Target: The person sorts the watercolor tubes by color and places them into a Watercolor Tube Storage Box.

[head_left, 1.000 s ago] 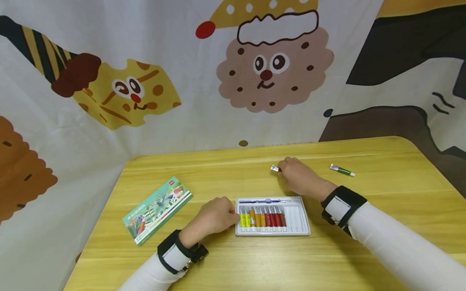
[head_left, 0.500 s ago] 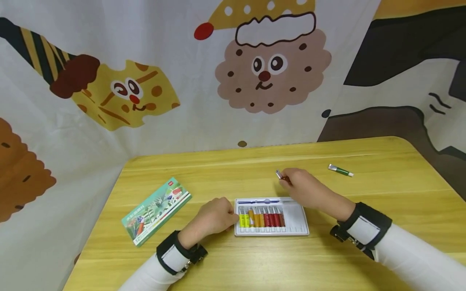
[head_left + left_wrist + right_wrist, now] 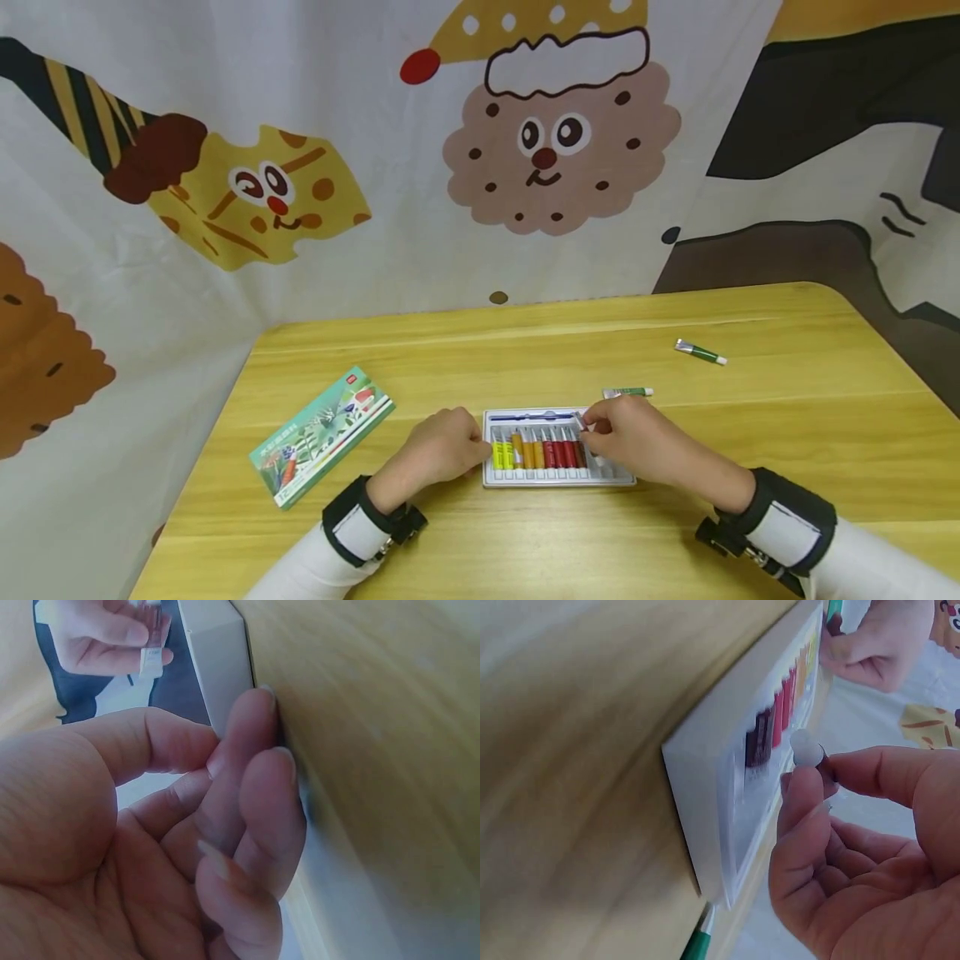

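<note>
My right hand (image 3: 641, 442) pinches a brown paint tube (image 3: 152, 634) between thumb and fingers, over the right part of a white plastic tray (image 3: 525, 483). The tube's white cap (image 3: 807, 748) faces the right wrist camera. A row of yellow, ochre, red and brown paint tubes (image 3: 551, 454) fills the tray's left and middle slots. Along its back lies a blue paintbrush (image 3: 525, 416). At the left end, my left hand (image 3: 442, 446) pinches the tray's edge between thumb and index finger, its other fingers curled beside the tabletop.
One green paint tube (image 3: 628, 392) lies just behind the tray, partly covered by the right hand. Another green tube (image 3: 701, 352) rests farther back to the right. A green printed paint box (image 3: 322, 437) lies left on the wooden table (image 3: 465, 550). A cartoon-print cloth (image 3: 405, 250) hangs behind.
My right hand has carried the brown tube from behind the tray toward me, to over its right slots. The nearer green tube has come into view. The left hand has stayed put.
</note>
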Demonstrator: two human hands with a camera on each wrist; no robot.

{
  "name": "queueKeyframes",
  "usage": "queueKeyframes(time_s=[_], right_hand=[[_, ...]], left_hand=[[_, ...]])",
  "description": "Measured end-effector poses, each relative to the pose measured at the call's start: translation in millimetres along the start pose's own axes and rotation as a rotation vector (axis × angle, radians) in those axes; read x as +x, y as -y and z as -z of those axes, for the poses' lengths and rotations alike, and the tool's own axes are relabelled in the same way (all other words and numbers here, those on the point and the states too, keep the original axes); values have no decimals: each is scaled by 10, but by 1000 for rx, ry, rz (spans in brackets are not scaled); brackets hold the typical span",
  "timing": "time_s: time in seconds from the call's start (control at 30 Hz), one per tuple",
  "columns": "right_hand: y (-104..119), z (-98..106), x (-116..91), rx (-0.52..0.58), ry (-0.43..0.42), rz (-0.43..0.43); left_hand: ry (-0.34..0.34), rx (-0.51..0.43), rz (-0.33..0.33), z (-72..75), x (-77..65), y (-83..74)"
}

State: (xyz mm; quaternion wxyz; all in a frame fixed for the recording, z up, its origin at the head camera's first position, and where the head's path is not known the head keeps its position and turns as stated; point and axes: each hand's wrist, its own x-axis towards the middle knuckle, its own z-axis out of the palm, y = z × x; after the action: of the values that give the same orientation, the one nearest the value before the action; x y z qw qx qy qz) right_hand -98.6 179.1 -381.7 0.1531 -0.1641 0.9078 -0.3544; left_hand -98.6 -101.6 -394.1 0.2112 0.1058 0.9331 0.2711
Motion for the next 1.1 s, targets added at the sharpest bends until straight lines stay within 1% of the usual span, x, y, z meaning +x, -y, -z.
queueKeyframes(time_s=[0.1, 0.23, 0.47, 0.57, 0.67, 0.87, 1.1], right_hand=[[-13, -49, -26, 17, -3, -40], [-32, -109, -36, -3, -28, -37], [-58, -198, -22, -37, -73, -86], [-56, -205, -26, -54, -85, -84], [-60, -208, -30, -77, -95, -61], [-59, -190, -56, -91, -85, -34], [-74, -181, -113, -51, -50, -55]], left_hand=[[0, -5, 1, 4, -2, -2], [1, -13, 7, 4, -5, -2], [6, -3, 10, 5, 0, -9], [7, 4, 8, 2, 5, -5], [4, 1, 8, 1, 2, -4], [1, -3, 8, -1, -6, -4], [1, 8, 1, -8, 4, 8]])
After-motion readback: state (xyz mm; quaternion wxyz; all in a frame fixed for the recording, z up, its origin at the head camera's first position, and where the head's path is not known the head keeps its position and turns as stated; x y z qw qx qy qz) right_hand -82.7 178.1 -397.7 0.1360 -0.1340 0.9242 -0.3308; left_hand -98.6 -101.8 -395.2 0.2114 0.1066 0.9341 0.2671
